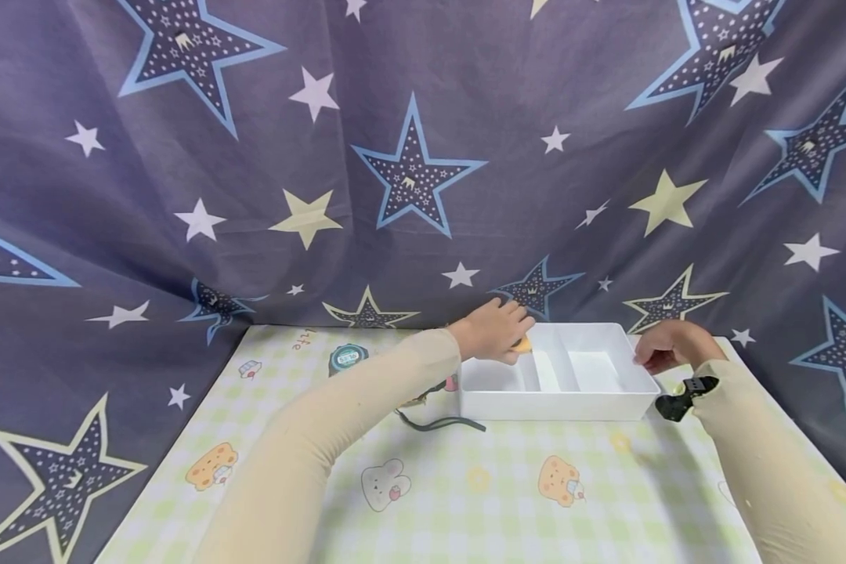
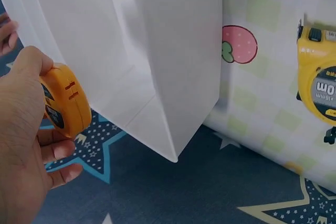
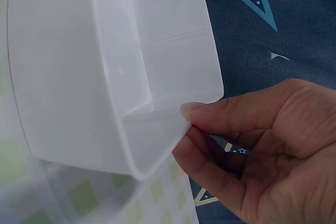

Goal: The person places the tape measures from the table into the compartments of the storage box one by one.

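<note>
My left hand (image 1: pixel 495 329) holds an orange-yellow tape measure (image 2: pixel 72 99) over the left part of a white divided box (image 1: pixel 553 406). The thumb and fingers grip its case; in the head view only a small patch of it shows beneath the fingers. At the box's right end, my right hand (image 1: pixel 670 345) pinches the rim between thumb (image 3: pixel 202 113) and fingers. A second yellow tape measure (image 2: pixel 321 77) lies on the table beside the box, mostly hidden behind the left forearm in the head view.
Left of the box, a round teal-rimmed stopwatch-like thing (image 1: pixel 348 358) lies partly behind the left sleeve. A dark strap (image 1: pixel 440 424) curves out in front of that forearm. The table wears a green-checked cloth (image 1: pixel 458 478), and a star-patterned curtain (image 1: pixel 409 258) hangs behind.
</note>
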A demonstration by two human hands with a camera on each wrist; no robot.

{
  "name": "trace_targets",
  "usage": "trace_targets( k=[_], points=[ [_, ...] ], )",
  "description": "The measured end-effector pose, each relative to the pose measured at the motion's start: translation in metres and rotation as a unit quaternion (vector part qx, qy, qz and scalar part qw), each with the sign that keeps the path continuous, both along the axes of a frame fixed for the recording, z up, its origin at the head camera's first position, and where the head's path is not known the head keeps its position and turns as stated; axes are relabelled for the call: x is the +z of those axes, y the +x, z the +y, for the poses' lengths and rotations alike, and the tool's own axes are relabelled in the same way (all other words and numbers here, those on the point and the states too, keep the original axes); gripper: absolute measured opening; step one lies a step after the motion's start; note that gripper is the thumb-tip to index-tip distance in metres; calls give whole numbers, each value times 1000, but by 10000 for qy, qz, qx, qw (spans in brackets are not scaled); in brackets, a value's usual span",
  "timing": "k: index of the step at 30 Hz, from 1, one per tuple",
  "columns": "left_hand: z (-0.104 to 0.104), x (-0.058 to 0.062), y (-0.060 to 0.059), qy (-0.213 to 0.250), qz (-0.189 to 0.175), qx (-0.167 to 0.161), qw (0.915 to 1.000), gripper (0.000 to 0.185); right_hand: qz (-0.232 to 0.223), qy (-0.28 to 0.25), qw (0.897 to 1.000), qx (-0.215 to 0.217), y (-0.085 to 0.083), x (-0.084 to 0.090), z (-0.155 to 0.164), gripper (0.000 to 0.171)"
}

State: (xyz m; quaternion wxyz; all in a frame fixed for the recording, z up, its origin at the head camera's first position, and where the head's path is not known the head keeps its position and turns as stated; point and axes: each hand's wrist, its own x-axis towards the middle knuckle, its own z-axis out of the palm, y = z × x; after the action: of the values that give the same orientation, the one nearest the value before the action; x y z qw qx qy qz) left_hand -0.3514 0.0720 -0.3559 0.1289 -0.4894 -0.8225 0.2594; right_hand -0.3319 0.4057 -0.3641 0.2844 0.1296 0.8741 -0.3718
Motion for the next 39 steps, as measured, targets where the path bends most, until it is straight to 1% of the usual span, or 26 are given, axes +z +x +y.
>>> trace_targets(
  k=[7, 11, 18, 22, 24, 31, 36, 39],
  points=[
    [1, -12, -4, -231, 246, 89, 9994, 62, -10, -23, 10000, 15, -2, 0, 1, 11],
    [0, -19, -6, -243, 310, 74, 9992, 62, -23, -33, 10000, 34, -2, -1, 1, 12],
    [-3, -29, -8, -255, 154, 72, 9995, 56, -36, -30, 10000, 12, -3, -1, 1, 12],
    [-4, -31, -7, -341, 245, 14, 9991, 57, -31, -48, 10000, -21, -2, -1, 1, 11],
    [-3, -31, -7, -439, 250, 56, 9987, 58, -36, -37, 10000, -15, -2, -1, 0, 11],
    [-2, -31, -12, -595, -110, 351, 9975, 59, 15, 8, 10000, -1, -5, 0, -2, 14],
    [0, -29, -12, -662, -438, 500, 9956, 59, -13, 103, 9999, 27, -4, -2, -1, 14],
    [1, -26, -11, -692, -505, 553, 9948, 59, 1, 139, 9999, 46, -3, -4, 0, 13]
  ],
)
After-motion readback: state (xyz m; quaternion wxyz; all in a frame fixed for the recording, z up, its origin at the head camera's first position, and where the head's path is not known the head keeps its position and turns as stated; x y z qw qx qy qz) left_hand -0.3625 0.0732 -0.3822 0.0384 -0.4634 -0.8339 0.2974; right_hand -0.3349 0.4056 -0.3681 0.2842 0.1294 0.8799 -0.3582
